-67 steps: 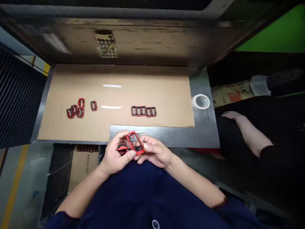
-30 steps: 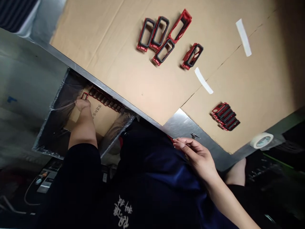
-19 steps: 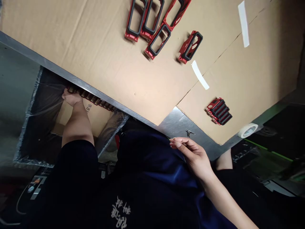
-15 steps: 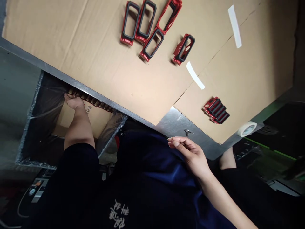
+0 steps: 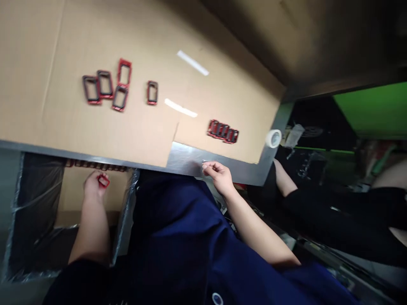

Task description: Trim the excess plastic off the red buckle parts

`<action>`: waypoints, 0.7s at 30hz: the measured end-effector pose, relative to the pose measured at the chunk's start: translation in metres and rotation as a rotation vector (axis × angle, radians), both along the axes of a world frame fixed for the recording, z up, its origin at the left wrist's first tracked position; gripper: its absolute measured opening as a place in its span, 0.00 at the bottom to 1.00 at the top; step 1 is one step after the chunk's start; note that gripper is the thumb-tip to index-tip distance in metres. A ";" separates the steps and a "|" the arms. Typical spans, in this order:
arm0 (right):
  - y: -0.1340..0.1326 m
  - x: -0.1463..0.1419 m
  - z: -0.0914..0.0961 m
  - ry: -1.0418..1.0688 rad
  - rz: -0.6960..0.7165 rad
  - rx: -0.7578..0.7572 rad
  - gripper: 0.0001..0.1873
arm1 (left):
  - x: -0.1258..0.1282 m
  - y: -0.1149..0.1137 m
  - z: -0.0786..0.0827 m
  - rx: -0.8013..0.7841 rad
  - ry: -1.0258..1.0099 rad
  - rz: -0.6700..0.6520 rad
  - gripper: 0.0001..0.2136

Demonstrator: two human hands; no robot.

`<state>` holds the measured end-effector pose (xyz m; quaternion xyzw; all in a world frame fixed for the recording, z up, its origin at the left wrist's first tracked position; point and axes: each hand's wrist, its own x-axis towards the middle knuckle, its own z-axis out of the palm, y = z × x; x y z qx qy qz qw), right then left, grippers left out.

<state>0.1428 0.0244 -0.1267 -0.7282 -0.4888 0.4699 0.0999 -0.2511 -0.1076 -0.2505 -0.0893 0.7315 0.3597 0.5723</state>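
1. Cardboard [image 5: 143, 135] lies on a metal table [image 5: 184, 157]; past its near edge, lower down, is a plastic-lined box [image 5: 34, 212].
2. The left hand [image 5: 92, 184] has just drawn back from the frame row [image 5: 95, 165] inside the box, beneath the cardboard's near edge. Its fingers are closed around 1 red frame [image 5: 106, 184], apart from that row; I judge this piece is not placed there at present.
3. The right hand [image 5: 221, 176] has come up to a small dark object [image 5: 204, 161] in the cardboard's front cutout. Thumb and fingertips nearly meet; whether they grip it, I cannot tell.
4. On the cardboard's left part, 4 loose frames [image 5: 106, 97] cluster near 1 lone frame [image 5: 152, 102]; a tight row [image 5: 222, 130] sits on its right part.
5. No writing is readable: beyond the cardboard's right edge, the tape roll [image 5: 269, 139] is blurred.
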 end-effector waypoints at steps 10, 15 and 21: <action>0.091 0.092 -0.020 -0.247 0.026 0.353 0.25 | 0.146 0.039 0.131 0.244 -0.348 0.025 0.11; 0.086 0.118 -0.022 -0.216 -0.046 0.320 0.11 | 0.183 0.078 0.162 0.366 -0.285 -0.158 0.14; 0.023 0.130 0.016 0.030 -0.098 0.217 0.18 | 0.249 0.133 0.185 0.491 -0.180 -0.435 0.17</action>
